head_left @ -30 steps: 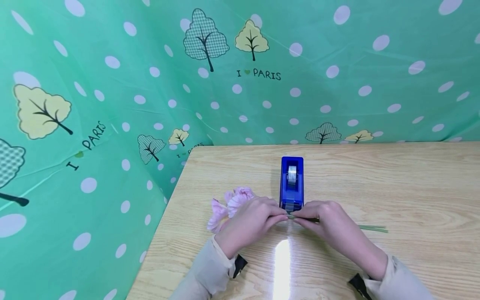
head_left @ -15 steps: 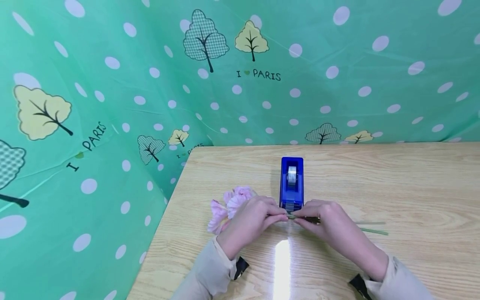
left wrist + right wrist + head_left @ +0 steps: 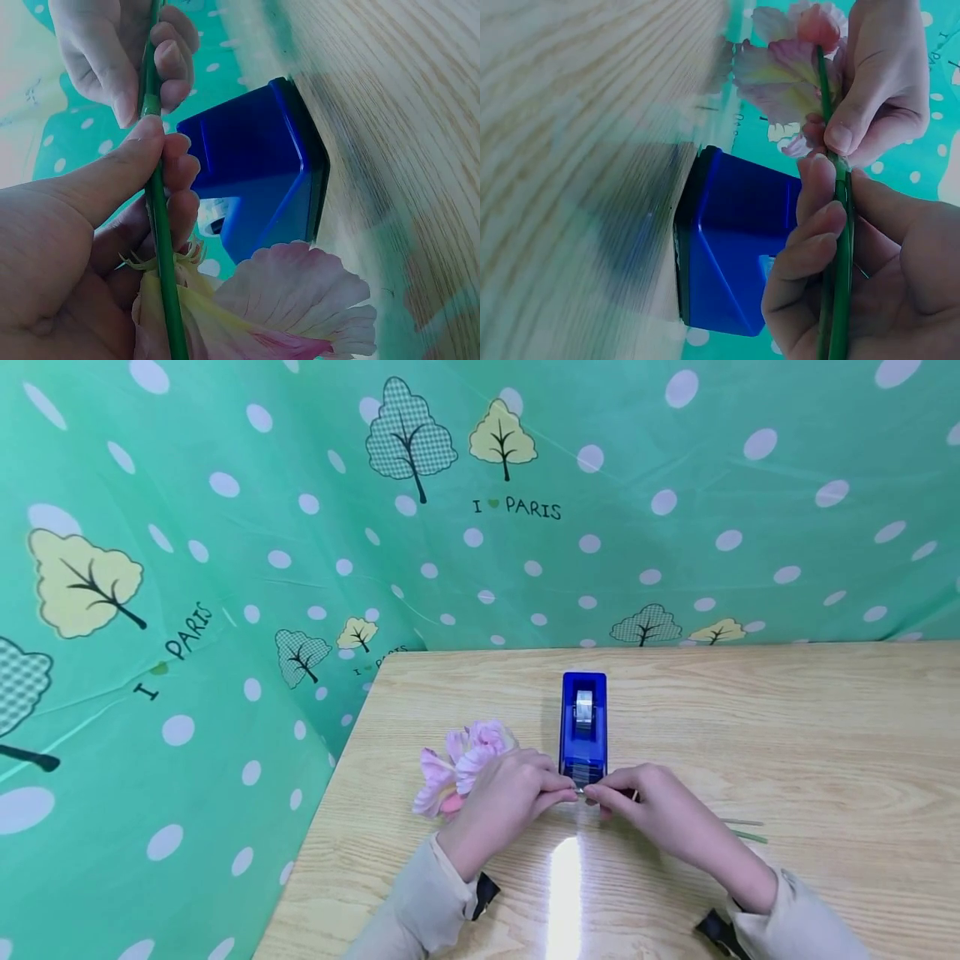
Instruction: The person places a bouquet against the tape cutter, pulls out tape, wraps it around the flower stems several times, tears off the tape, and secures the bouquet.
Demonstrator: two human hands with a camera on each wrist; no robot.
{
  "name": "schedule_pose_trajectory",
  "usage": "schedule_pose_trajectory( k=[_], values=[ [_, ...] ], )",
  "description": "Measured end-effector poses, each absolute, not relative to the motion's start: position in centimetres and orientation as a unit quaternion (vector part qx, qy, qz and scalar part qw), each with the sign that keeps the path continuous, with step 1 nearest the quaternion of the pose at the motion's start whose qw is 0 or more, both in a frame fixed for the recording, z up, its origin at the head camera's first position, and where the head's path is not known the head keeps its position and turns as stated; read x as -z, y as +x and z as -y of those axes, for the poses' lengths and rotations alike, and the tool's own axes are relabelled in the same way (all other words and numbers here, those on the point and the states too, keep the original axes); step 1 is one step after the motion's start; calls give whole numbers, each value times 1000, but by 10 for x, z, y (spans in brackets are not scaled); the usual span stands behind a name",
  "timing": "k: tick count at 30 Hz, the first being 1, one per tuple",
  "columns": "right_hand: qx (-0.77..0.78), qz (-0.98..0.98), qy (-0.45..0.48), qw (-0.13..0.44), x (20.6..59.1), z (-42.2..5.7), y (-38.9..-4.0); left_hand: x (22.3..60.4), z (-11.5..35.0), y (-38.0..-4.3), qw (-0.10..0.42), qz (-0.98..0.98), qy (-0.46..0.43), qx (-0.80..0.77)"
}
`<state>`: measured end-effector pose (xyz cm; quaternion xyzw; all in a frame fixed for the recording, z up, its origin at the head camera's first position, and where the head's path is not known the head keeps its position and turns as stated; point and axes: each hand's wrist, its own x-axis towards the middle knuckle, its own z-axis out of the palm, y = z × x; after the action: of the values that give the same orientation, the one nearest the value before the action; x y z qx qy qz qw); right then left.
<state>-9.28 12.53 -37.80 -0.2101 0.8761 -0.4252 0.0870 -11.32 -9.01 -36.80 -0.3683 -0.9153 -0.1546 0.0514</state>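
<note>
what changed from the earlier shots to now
The flowers shifted slightly away from the person, and a pink bud now shows, while the stem ends moved slightly toward the person. Nothing was let go: left hand and right hand still hold the stems. The blue tape dispenser stayed put.

flowers [image 3: 467, 764] pt hidden by L hand [image 3: 510, 803], stems [image 3: 844, 259] cut off in R wrist view, exact no. unclear
</note>
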Motion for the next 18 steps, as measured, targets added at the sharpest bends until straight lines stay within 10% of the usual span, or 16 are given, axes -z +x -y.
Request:
schedule_pose_trajectory(
  k=[18],
  values=[
    [400,-892,-210,3,379,-124,-90,369,87,-109,71,923,-349,144]
  ],
)
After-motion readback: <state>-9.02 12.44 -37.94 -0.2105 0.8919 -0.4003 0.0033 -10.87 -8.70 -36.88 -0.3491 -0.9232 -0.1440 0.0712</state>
